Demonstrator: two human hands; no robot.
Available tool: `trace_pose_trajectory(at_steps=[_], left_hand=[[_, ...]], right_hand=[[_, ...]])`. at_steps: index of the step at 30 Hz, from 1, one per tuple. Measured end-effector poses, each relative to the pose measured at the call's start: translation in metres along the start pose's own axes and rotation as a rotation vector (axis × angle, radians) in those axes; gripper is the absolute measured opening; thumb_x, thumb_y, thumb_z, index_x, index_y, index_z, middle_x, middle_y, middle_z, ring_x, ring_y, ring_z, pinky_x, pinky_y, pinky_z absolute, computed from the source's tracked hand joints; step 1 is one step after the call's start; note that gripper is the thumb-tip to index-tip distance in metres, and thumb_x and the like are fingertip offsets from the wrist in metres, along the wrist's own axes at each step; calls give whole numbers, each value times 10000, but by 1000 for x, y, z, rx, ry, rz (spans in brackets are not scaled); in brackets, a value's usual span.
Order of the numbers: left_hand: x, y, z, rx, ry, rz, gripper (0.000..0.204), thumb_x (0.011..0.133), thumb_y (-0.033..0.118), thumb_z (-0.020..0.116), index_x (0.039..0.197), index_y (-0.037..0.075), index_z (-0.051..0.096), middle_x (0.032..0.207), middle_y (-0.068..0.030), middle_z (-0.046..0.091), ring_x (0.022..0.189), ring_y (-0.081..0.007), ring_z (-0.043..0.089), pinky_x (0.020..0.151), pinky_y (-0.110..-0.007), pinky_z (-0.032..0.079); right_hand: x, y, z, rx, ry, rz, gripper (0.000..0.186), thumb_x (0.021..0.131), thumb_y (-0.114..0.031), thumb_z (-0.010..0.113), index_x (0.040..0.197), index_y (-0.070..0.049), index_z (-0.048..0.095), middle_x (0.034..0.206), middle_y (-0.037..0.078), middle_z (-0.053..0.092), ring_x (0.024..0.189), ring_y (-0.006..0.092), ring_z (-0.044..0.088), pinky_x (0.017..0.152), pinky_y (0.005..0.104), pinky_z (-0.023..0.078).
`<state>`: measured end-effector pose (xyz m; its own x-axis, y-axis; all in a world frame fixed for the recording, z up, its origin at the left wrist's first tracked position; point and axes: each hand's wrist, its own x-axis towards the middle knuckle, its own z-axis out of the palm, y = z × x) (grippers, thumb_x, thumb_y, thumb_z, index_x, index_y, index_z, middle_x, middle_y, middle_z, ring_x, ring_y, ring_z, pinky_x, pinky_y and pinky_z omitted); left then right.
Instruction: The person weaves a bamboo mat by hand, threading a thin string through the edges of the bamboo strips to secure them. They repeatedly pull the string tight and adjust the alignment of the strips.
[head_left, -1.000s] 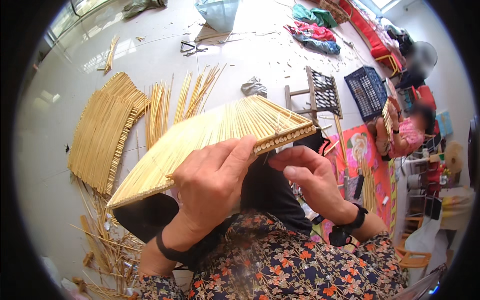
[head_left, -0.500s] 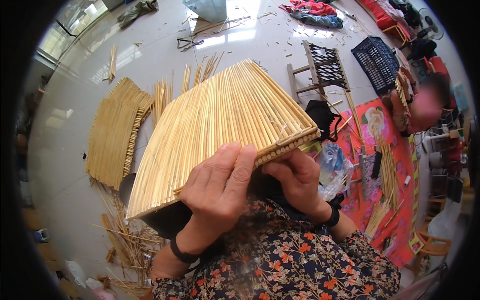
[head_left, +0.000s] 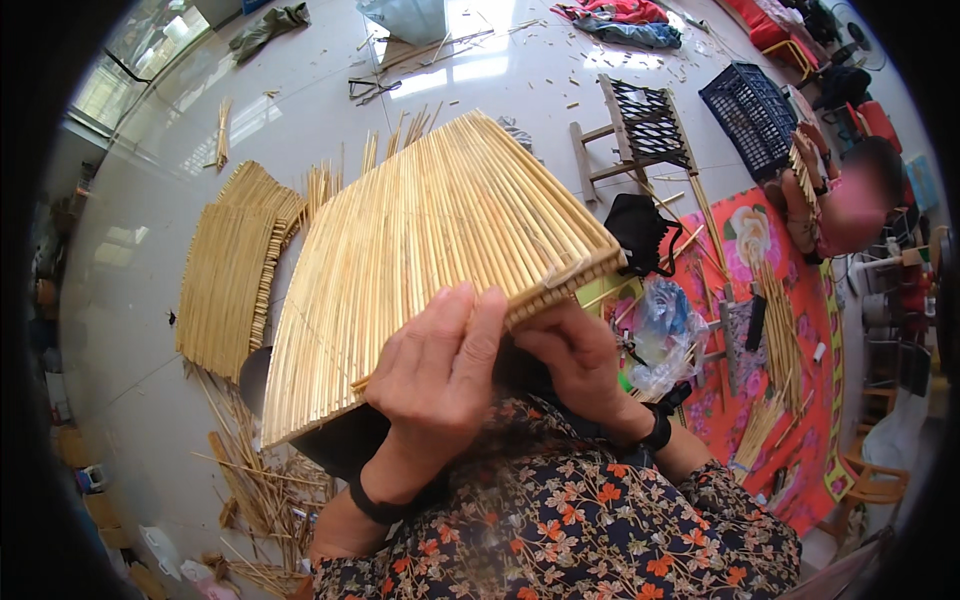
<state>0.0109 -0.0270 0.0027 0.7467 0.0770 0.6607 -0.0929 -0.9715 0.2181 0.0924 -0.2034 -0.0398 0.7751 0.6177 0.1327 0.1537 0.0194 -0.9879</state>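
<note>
A fan-shaped mat of pale, straight reed stalks [head_left: 430, 220] lies tilted across my lap. My left hand [head_left: 430, 375] is closed on its near edge, fingers pressed together on top. The tip of a thin stalk [head_left: 361, 384] sticks out beside that hand, along the edge. At the cut stalk ends toward the right corner, my right hand [head_left: 575, 350] has its fingers curled up against the edge from below. Thumb and fingertips there are partly hidden, and whatever fine thing they may pinch cannot be made out. Pale cord [head_left: 575, 268] shows near the mat's right corner.
Stacked finished-looking mats [head_left: 225, 280] and loose stalks [head_left: 265, 490] lie on the left floor. Rightward are a low stool [head_left: 640, 125], a dark crate [head_left: 750, 115], a black bag [head_left: 637, 232], clear plastic [head_left: 665, 335] and a red floral cloth [head_left: 800, 480]. Another person [head_left: 850, 205] sits far right.
The mat's far and right edges have shifted slightly left. My right hand has moved a little left, closer to my left hand, still at the edge.
</note>
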Motion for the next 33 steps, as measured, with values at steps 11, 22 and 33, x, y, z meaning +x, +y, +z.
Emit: trace_pose_trajectory(at_steps=[11,22,33], left_hand=[[2,-3,3,-37,27,8,385,887,34,828,1271,39,802,1133,-154,805,965,-316,799,807,-388,629],[-6,-2,3,-11,2,41,362,916,58,761,1272,60,820,1154,-160,800,1028,-311,811,861,-376,643],[21,-16,-3,-150,86,-89,431,831,24,887,1254,52,813,1040,-146,811,836,-294,773,717,-387,599]], right_hand=[[8,4,-13,798,306,-94,80,1099,-126,657,1154,-68,660,1029,28,643,856,162,626,750,332,576],[-10,30,-16,1218,115,275,213,1161,-340,604,1169,-128,583,775,-18,501,630,94,453,488,240,397],[6,30,-38,947,6,30,60,1134,-147,631,1149,-96,602,844,74,599,627,156,541,536,290,460]])
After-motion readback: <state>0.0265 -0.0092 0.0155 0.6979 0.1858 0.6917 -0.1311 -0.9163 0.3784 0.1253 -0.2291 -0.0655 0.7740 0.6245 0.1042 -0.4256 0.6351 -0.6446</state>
